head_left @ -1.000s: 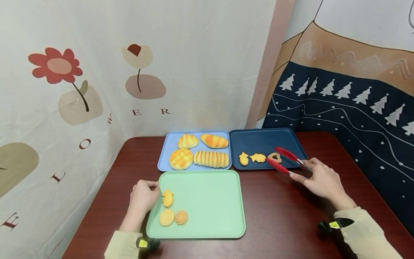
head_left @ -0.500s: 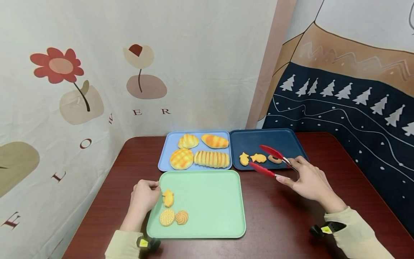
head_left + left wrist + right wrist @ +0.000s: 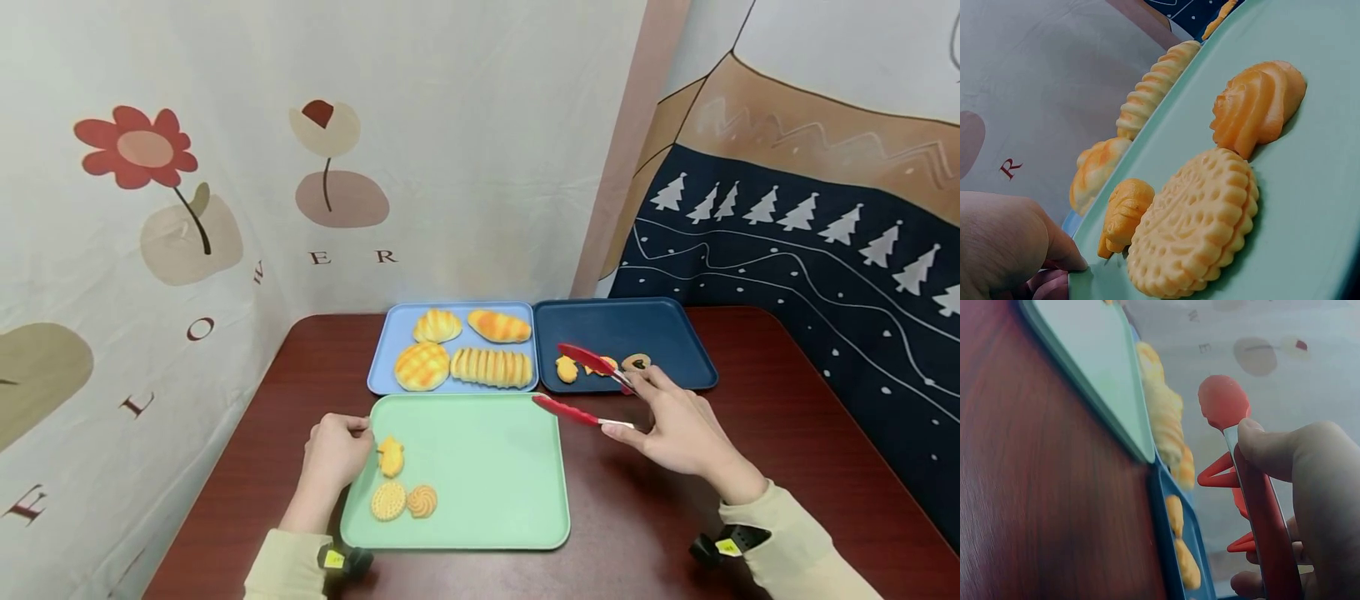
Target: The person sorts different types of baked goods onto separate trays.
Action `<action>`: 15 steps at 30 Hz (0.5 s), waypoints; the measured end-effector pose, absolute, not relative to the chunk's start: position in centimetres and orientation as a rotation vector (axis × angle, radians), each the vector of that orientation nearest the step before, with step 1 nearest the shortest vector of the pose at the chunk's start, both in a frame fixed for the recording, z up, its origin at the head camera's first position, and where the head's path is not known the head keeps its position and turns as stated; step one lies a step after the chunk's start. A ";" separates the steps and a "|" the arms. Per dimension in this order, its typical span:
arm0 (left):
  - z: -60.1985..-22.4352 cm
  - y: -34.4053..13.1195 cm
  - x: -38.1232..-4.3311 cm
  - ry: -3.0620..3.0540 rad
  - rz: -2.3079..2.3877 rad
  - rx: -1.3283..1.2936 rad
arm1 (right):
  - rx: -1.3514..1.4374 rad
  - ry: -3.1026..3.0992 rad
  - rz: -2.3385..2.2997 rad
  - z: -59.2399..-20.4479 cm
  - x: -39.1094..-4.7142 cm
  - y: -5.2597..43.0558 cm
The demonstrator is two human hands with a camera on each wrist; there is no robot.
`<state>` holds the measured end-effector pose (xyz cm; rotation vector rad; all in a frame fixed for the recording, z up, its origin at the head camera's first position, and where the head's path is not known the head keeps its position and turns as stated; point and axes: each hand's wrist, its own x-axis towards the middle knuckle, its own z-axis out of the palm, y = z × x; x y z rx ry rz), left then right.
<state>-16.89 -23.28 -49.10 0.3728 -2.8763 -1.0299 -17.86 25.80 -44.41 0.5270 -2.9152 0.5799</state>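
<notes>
My left hand pinches the left rim of the green tray; in the left wrist view its fingertips lie at the tray corner. On that tray lie a yellow pineapple-shaped cookie, a round dimpled cookie and a swirl cookie. My right hand holds red-tipped tongs, thumb on one arm and fingers on the other. The tongs' arms are spread, with nothing held between the tips. They hang over the front of the navy tray, partly covering a fish-shaped cookie.
The navy tray also bears another small yellow cookie and a cookie with a dark heart centre. Left of it, a blue tray carries several bread pieces, among them a ridged loaf. The trays stand close together on a brown table.
My right hand has carried the spread tongs leftward and a little nearer, from the heart-centred cookie towards the green tray's far right corner. The left hand stays at the green tray's rim.
</notes>
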 end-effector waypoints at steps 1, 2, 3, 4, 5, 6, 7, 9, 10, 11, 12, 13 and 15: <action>-49.1 -23.3 -16.9 -2.876 -1.031 0.371 | 0.533 -2.919 0.583 -44.4 -17.8 25.5; -49.1 -23.3 -16.9 -2.875 -1.028 0.368 | 0.540 -2.923 0.582 -44.4 -17.7 25.2; -49.0 -23.3 -17.0 -2.874 -1.025 0.366 | 0.550 -2.926 0.579 -44.4 -17.7 24.8; -49.0 -23.3 -17.0 -2.873 -1.018 0.364 | 0.560 -2.929 0.581 -44.5 -17.6 24.5; -49.0 -23.2 -17.0 -2.873 -1.016 0.363 | 0.573 -2.929 0.582 -44.6 -17.6 24.2; -48.9 -23.2 -16.9 -2.873 -1.012 0.363 | 0.587 -2.926 0.579 -44.6 -17.6 23.9; -48.9 -23.2 -16.9 -2.874 -1.010 0.365 | 0.601 -2.923 0.576 -44.7 -17.6 23.5; -48.8 -23.2 -16.9 -2.875 -1.014 0.368 | 0.632 -2.914 0.572 -44.8 -17.6 22.9; -48.7 -23.2 -16.8 -2.876 -1.016 0.369 | 0.649 -2.908 0.573 -44.9 -17.6 22.6; -48.7 -23.2 -16.8 -2.877 -1.017 0.369 | 0.667 -2.899 0.573 -44.9 -17.6 22.3; -48.7 -23.2 -16.8 -2.877 -1.017 0.368 | 0.684 -2.890 0.569 -44.9 -17.6 21.9; -48.6 -23.2 -16.8 -2.877 -1.019 0.366 | 0.702 -2.882 0.573 -44.9 -17.6 21.6; -48.6 -23.2 -16.8 -2.877 -1.018 0.364 | 0.740 -2.868 0.583 -44.8 -17.5 21.0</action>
